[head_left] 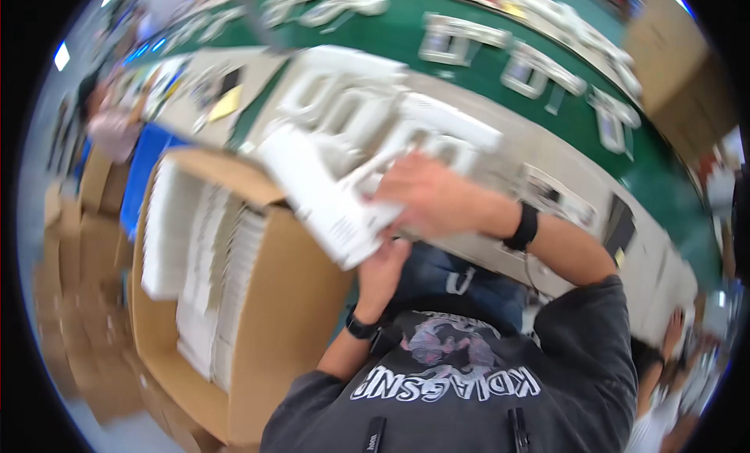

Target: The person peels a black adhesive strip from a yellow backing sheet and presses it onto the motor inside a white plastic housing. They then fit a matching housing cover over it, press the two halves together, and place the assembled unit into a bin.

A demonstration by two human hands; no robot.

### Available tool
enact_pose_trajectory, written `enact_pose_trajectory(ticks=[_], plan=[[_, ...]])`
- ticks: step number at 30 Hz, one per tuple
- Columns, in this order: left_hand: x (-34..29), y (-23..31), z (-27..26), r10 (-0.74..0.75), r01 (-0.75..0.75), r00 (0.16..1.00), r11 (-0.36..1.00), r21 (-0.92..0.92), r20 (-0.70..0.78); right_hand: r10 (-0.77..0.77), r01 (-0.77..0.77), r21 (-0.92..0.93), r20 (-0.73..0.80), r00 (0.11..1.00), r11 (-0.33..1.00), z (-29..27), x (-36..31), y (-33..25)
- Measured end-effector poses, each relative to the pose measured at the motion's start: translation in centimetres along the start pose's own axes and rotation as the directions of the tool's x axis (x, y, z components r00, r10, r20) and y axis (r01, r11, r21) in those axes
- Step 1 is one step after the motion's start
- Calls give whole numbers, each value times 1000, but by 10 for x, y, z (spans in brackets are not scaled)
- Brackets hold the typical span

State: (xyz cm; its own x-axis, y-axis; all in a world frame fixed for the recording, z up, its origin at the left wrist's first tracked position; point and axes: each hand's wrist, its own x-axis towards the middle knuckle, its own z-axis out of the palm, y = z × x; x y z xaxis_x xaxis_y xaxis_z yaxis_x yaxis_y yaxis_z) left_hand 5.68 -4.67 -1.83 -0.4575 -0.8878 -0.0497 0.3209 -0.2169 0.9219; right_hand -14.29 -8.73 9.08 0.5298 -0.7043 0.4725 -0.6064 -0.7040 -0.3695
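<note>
A long white box is tilted above the near edge of the table, beside an open carton. My left hand grips its lower end from below, near the printed corner. At the box's right side my right hand is closed, fingers bent down against it. Motion smears those fingertips, and what they pinch cannot be made out. Just beyond my hands stand white moulded trays with oval loop-shaped forms in them. Another white tray or open box lies behind my right hand.
At my left, a large cardboard carton holds upright stacks of white boxes. A green conveyor carries several white handled devices. A dark flat object lies at the table's right. Other people work farther off.
</note>
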Motion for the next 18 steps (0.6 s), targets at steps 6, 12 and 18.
enact_pose_trajectory(ticks=[6, 12, 18], plan=[[3, 40, 67, 79, -79, 997, 993, 85, 3, 99, -141, -131, -287, 953, 981, -74, -124, -64], [65, 83, 138, -558, 316, 522, 829, 461, 646, 640, -692, -183, -272, 718, 698, -157, -226, -88], [96, 69, 198, -579, 140, 417, 803, 580, 701, 643, -748, -268, -388, 660, 607, -166, -273, -83]])
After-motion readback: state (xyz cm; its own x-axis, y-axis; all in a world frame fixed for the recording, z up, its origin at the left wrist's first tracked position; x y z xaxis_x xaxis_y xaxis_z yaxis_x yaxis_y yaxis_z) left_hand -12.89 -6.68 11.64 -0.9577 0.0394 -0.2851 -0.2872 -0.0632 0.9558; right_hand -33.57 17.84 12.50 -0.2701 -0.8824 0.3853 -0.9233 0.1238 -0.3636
